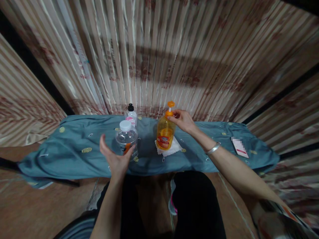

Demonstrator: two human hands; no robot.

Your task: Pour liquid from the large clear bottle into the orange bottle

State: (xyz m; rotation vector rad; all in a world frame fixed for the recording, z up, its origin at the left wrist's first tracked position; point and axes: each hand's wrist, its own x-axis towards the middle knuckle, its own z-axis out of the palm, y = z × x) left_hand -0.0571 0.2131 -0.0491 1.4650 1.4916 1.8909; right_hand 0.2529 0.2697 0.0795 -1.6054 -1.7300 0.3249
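Here, on the cloth-covered table (74,149), the left hand (115,159) is open, fingers spread and cupped just beside the clear bottle (126,137); whether they touch it I cannot tell. That bottle looks nearly empty, so it is likely light, thin-walled and tippy, best wrapped at mid-body. Behind it stands a small bottle (131,114). Further right, the pump bottle (165,132) stands upright on a napkin (171,147), with the right hand (183,120) fingers pinching its pump neck. It looks fuller and heavier, perhaps slick, safer gripped round the body.
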